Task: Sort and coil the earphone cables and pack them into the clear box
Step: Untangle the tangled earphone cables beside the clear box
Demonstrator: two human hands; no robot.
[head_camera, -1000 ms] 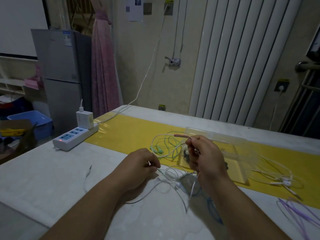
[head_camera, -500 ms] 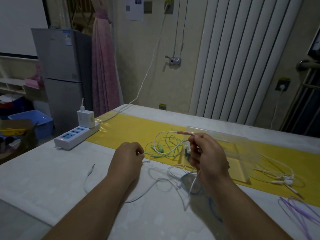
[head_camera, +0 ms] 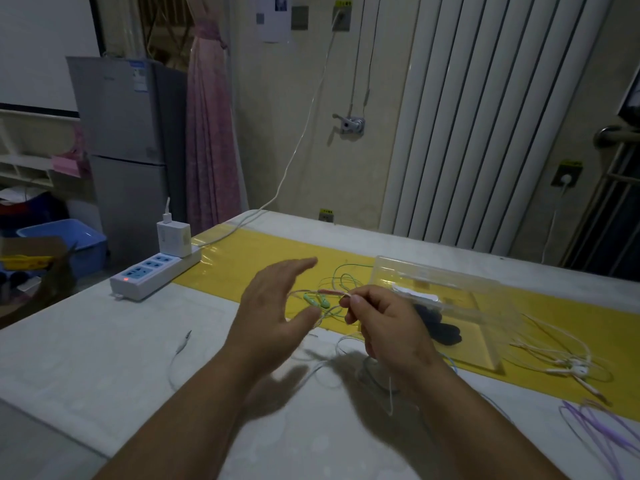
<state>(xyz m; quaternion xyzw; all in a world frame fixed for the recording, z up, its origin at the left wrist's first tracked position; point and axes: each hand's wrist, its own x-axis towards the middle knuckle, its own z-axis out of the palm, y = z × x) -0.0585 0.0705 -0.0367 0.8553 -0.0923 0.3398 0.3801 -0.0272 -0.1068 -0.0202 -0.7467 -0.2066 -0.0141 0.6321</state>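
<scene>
**Green earphones pinched beside the clear box**

The green earphones (head_camera: 317, 300) are a thin, pale green cable in loose loops with two mint earbuds. They lie on the yellow strip (head_camera: 242, 258) of the table (head_camera: 86, 358), just left of the clear box (head_camera: 450, 289). The right hand (head_camera: 388, 327) pinches their pinkish plug (head_camera: 329, 291) between thumb and forefinger. The left hand (head_camera: 273, 313) hovers with fingers straight and spread, holding nothing. The sticker (head_camera: 139, 76) on the fridge (head_camera: 117, 133) is too blurred to read.
</scene>
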